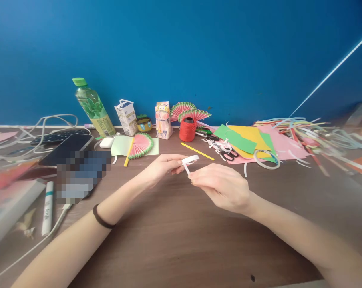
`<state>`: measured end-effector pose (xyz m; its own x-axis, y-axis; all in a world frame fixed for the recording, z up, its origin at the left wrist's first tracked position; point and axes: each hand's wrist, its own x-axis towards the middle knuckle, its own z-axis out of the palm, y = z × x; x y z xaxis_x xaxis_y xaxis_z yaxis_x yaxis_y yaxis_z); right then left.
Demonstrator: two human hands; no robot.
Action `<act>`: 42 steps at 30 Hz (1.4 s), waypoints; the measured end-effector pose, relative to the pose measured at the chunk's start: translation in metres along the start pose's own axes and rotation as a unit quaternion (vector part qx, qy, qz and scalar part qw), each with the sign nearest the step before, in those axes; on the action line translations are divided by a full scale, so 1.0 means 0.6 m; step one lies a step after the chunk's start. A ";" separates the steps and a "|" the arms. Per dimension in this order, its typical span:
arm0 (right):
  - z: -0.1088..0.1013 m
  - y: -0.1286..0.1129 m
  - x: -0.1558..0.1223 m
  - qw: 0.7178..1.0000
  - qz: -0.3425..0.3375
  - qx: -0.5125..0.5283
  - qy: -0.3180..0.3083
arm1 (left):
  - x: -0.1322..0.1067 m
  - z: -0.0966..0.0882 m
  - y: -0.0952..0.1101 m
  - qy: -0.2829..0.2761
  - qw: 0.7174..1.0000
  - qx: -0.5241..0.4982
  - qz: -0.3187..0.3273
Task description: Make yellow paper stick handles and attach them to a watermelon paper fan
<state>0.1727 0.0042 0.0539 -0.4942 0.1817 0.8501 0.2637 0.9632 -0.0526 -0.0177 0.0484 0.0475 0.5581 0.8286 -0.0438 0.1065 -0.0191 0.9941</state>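
Above the middle of the table, my left hand (164,166) pinches a small roll of white tape (191,159) at its left side. A short strip runs down from the roll, and my right hand (224,185) grips its end between thumb and fingers. Behind the hands lies a thin yellow strip (197,151). A red-green folded paper fan (141,145) with a yellow handle rests on pale green paper (117,146) to the left. Scissors (230,155) lie among white paper scraps to the right.
Along the blue wall stand a green-capped bottle (94,108), a white carton (127,118), a decorated carton (163,120) and a red spool (187,130). Coloured paper sheets (253,138) and a clear tape roll (266,159) lie right. A marker (48,208), phone (82,176) and cables are left.
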 end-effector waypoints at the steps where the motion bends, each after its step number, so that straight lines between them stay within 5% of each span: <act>1: 0.001 0.000 -0.002 1.000 -0.015 -0.012 -0.004 | 0.001 0.002 0.000 0.010 1.000 0.012 0.004; 19: -0.003 -0.007 -0.006 0.996 -0.061 -0.050 -0.050 | -0.002 0.012 0.005 0.038 0.999 0.026 0.007; 25: -0.027 -0.040 0.011 0.992 -0.091 0.035 -0.082 | 0.004 -0.014 -0.006 0.108 0.994 0.017 0.020; 28: -0.026 -0.038 0.013 0.997 0.006 0.048 -0.055 | 0.007 -0.020 -0.010 0.109 0.990 0.088 0.026; 31: -0.018 -0.023 0.011 0.988 0.130 0.078 -0.003 | 0.008 -0.017 -0.018 0.096 0.961 0.254 0.045; 34: -0.013 -0.009 0.011 0.968 0.230 0.095 0.015 | 0.011 -0.019 -0.036 0.098 0.893 0.428 0.099; 37: -0.010 0.000 0.010 0.952 0.287 0.109 0.012 | 0.016 -0.028 -0.057 0.102 0.828 0.546 0.079; 42: -0.005 0.014 0.003 0.933 0.326 0.155 0.001 | 0.021 -0.036 -0.069 0.077 0.804 0.581 0.095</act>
<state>0.1764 0.0119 0.0566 -0.3116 0.7483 0.5856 0.2545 0.6595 -0.7073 -0.0329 0.0720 0.0082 0.5566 0.8063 0.2001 0.7785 -0.5903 0.2131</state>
